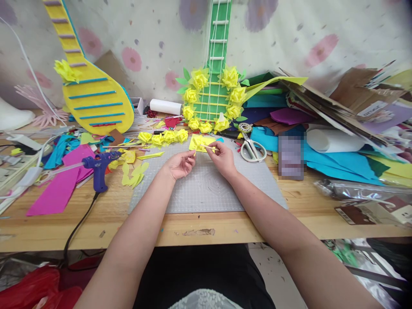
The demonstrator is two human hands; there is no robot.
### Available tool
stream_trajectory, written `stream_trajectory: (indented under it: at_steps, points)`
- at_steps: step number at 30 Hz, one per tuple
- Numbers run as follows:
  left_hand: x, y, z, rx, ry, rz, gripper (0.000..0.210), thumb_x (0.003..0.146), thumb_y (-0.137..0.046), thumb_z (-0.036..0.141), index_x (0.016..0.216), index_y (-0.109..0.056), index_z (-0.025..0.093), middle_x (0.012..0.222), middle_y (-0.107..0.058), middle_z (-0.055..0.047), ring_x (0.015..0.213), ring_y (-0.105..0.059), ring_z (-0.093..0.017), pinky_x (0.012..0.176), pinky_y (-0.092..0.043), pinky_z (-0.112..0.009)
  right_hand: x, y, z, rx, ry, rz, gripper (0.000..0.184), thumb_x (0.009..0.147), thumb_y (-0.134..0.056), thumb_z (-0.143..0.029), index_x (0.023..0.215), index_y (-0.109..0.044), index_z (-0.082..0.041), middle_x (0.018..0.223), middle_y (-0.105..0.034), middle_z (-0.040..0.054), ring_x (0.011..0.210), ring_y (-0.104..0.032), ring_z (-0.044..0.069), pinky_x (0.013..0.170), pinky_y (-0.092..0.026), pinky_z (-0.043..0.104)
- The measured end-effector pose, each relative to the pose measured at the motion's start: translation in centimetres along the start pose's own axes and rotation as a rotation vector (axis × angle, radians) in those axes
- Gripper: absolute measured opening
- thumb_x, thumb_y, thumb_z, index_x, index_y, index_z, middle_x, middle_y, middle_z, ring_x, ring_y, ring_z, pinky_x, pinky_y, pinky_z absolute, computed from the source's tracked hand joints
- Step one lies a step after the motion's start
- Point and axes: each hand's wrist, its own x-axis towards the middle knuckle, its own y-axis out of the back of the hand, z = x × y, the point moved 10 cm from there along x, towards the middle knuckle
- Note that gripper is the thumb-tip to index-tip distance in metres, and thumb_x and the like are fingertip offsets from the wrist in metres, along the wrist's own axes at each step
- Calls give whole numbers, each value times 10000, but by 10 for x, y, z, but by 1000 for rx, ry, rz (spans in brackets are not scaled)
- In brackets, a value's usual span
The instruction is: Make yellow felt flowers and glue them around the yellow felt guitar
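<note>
My right hand point(223, 159) pinches a thin pale stick point(208, 147), which points left over the grey cutting mat point(199, 199). Facing it, my left hand point(183, 165) has its fingertips closed together near the stick's tip; a small yellowish bit seems to show there, too small to name. Just behind both hands lies a yellow paper piece point(192, 143) with yellow scraps on it. Several yellow paper flowers point(162, 137) sit in a row at the mat's far edge. Yellow petal cutouts point(135, 175) lie left of my left hand.
A blue glue gun point(100, 169) stands at left, its cord hanging over the table edge. Scissors point(254, 151) rest right of my hands. Behind stand a green flower-trimmed guitar shape point(219, 56) and a yellow lute-like shape point(96, 96). Coloured sheets point(341, 165) and cardboard crowd the right.
</note>
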Motion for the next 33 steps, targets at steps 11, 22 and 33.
stream_trajectory:
  at_steps: [11, 22, 33]
  points:
    - [-4, -13, -23, -142, 230, -210, 71, 833, -485, 119, 808, -551, 107, 669, -528, -16, 438, -453, -5, 310, -311, -43, -2, 3, -1, 72, 18, 42, 205, 751, -531, -397, 795, -561, -199, 730, -551, -6, 513, -350, 80, 513, -308, 237]
    - [0, -13, -22, -13, 166, -193, 68, 796, -510, 66, 772, -549, 117, 658, -501, -6, 476, -440, -17, 320, -314, -37, -3, -24, 15, 417, -281, -100, 306, 619, -620, -429, 802, -520, -205, 582, -399, -62, 470, -306, 67, 446, -256, 219]
    - [1, -15, -11, -36, 60, -122, 90, 797, -468, 94, 734, -521, 129, 572, -464, 11, 438, -426, -26, 311, -334, -54, -23, -55, 5, 837, -526, -492, 223, 587, -625, -257, 757, -497, -190, 496, -212, -110, 413, -114, 35, 376, -65, 193]
